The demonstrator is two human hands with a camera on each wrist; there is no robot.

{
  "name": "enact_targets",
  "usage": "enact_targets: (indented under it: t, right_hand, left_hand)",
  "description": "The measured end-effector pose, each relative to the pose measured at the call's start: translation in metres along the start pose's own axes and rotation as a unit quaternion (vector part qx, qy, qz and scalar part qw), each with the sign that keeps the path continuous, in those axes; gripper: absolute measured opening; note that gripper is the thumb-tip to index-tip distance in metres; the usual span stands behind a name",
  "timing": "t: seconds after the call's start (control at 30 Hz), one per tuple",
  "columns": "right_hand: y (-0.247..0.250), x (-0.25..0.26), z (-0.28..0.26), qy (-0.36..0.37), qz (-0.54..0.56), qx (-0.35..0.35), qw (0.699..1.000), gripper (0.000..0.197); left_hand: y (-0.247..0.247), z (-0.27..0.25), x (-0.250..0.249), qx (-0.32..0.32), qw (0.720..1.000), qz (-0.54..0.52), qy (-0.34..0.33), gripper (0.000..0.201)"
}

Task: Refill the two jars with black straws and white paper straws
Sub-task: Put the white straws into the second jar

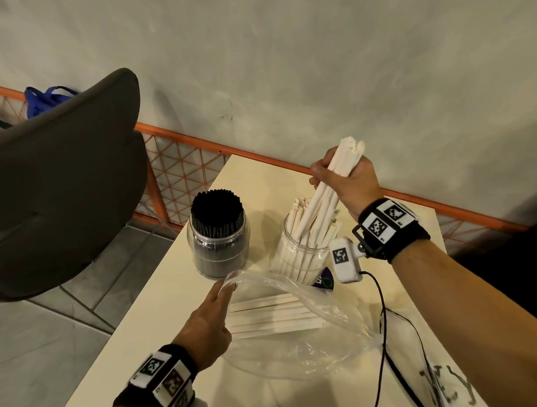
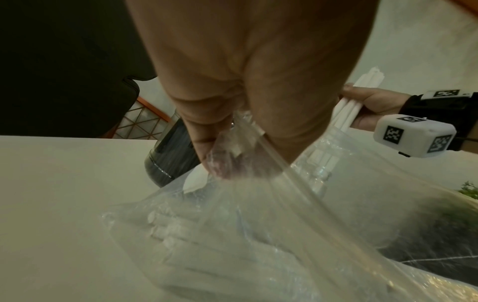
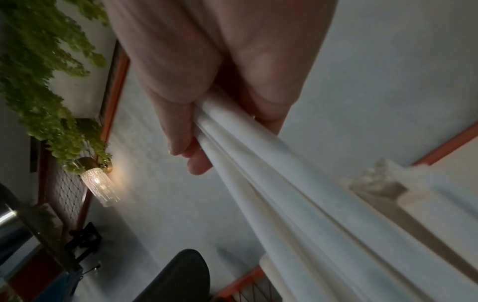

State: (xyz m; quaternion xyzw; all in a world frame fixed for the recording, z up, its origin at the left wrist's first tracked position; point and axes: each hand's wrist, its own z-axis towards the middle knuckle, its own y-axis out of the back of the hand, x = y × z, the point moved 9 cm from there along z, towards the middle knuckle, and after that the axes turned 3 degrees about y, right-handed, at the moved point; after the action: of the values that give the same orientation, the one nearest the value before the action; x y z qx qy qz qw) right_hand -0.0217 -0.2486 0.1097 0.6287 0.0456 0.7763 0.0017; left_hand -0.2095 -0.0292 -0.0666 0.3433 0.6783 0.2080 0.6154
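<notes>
The right hand (image 1: 348, 179) is closed around a bundle of white paper straws (image 1: 327, 189), tilted, with the lower ends already inside the mouth of the clear glass jar of white straws (image 1: 299, 254); the left hand (image 1: 209, 324) pinches the raised rim of the crumpled clear plastic bag (image 1: 299, 333) between thumb and fingertips, holding its mouth open over the remaining white straws (image 1: 274, 315) lying flat inside it on the cream table (image 1: 162, 322). Just to the left of that jar stands the clear glass jar packed with black straws (image 1: 218, 235), which looks full. To do this step well, I would bring the bundle more upright, steer its ends into the gap among the standing straws, then loosen the grip gradually so they slide down without catching on the rim or bending. The bag should stay held up so the next handful comes out easily. The jar's base is hidden behind the bag, so how full it is remains unclear; the right wrist view is blurred, and the left wrist view shows the bag's contents only hazily through the plastic.
</notes>
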Motion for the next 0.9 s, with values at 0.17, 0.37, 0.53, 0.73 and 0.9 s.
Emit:
enact_targets:
  t: [0.17,0.37,0.53,0.73,0.9]
  right_hand:
    - [-0.012,-0.033,-0.008,-0.036,-0.014,0.023,0.999,0.020]
    - [-0.003,-0.028,-0.004,0.021,-0.065,-0.038,0.997,0.043]
    - [-0.025,-0.040,-0.014,0.138,-0.325,0.065,0.933,0.025]
    - [-0.039,-0.076,-0.028,0.148,-0.454,0.158,0.864,0.045]
    - [-0.039,-0.045,-0.026,0.161,-0.384,0.135,0.899,0.048]
  left_hand:
    - [-0.001,0.002,0.000,0.004,1.000,-0.005,0.004,0.079]
    - [-0.001,0.002,0.001,0.006,1.000,-0.011,0.014,0.080]
    - [-0.002,0.002,0.003,0.007,1.000,-0.012,0.016,0.081]
    - [-0.004,0.002,0.001,0.009,1.000,-0.014,0.012,0.080]
    - [-0.003,0.001,0.000,0.009,1.000,-0.018,0.009,0.079]
